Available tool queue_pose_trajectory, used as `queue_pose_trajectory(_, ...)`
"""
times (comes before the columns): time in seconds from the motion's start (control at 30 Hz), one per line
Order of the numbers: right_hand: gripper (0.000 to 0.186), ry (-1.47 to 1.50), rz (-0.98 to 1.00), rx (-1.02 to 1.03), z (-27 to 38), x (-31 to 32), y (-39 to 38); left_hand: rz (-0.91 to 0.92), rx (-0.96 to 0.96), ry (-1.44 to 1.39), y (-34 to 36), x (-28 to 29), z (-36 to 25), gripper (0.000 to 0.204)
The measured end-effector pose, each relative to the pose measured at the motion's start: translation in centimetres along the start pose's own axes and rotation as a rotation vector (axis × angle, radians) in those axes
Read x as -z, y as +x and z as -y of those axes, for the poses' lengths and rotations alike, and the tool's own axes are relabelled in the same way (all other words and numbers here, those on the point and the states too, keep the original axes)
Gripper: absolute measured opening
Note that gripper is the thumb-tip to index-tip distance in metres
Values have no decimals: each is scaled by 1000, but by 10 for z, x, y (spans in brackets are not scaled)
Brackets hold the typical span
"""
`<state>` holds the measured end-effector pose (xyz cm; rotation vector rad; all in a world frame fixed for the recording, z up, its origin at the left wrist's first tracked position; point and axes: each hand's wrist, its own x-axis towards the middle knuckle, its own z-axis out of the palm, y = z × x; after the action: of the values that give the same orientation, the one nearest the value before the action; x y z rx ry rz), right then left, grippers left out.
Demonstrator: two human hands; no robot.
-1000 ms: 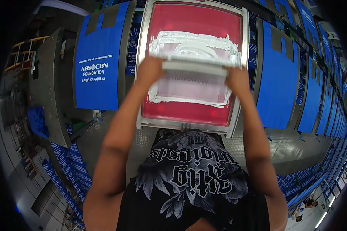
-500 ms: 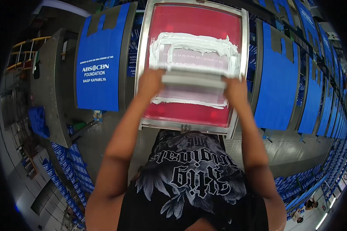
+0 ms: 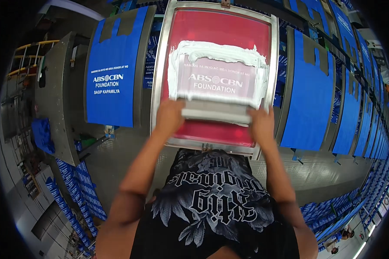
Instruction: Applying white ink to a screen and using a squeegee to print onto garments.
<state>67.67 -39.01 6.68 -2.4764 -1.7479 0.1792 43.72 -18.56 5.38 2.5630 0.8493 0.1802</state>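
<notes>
L hand (image 3: 170, 117) & R hand (image 3: 262, 124) clamped on ends of grey squeegee (image 3: 216, 111), on red screen (image 3: 218, 26) w/ white paste (image 3: 220, 51)

Grey boards (image 3: 144, 64) carry blue sheets (image 3: 307, 95); whatever bears the framed red screen (image 3: 220, 28) seems hidden.

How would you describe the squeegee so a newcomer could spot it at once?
Find the silver-framed red printing screen in front of the black patterned shirt. Across its lower part, between left hand and right hand, runs the squeegee. It is the straight grey bar gripped at both ends, unlike the uneven white ink beyond it.
</notes>
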Motion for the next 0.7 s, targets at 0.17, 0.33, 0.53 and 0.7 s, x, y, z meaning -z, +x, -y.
queue_pose_trajectory(0.17, 37, -120, 237, -61, -42, 29, 159, 127, 105, 104, 154, 36, 30, 36)
queue_pose_trajectory(0.33, 46, 1, 239, 20, -57, 51, 205, 145, 158, 65, 178, 62, 36, 49)
queue_pose_trajectory(0.53, 54, 68, 378, -31, -71, 96, 236, -335, 84, -143, 50, 70, -22, 36)
queue_pose_trajectory(0.7, 68, 3, 441, 12, -81, 51, 247, 862, 370, -539, -114, -36, -39, 55)
